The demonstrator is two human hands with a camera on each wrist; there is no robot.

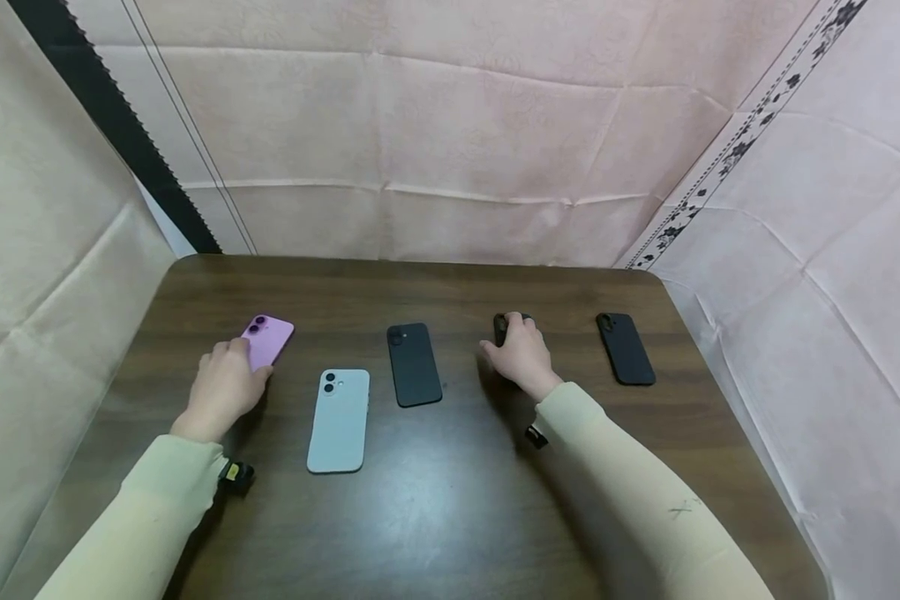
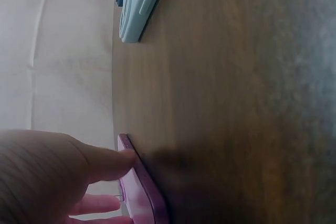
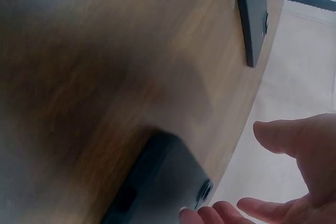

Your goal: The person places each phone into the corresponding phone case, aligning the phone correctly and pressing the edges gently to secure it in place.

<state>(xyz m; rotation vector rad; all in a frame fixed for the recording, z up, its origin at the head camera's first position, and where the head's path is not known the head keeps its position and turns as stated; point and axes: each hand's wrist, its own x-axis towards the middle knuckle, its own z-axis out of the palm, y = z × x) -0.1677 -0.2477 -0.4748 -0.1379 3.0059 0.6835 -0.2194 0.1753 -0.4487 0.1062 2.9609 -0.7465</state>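
My left hand (image 1: pixel 223 387) grips a purple phone (image 1: pixel 272 335) at the table's left side; in the left wrist view the thumb lies on the near edge of the purple phone (image 2: pixel 142 199), with fingers across from it. On the right, my other hand (image 1: pixel 523 358) is over a black phone (image 1: pixel 500 330), mostly covered in the head view. The right wrist view shows the thumb held apart and the fingertips of that hand (image 3: pixel 315 166) at the dark phone (image 3: pixel 168 184), not closed around it; whether they touch is unclear.
A light blue phone (image 1: pixel 339 421) and a dark phone (image 1: pixel 415 367) lie between the hands. Another black phone (image 1: pixel 627 350) lies further right on the brown wooden table (image 1: pixel 435 542). Pale cloth (image 1: pixel 480 133) hangs behind and at both sides.
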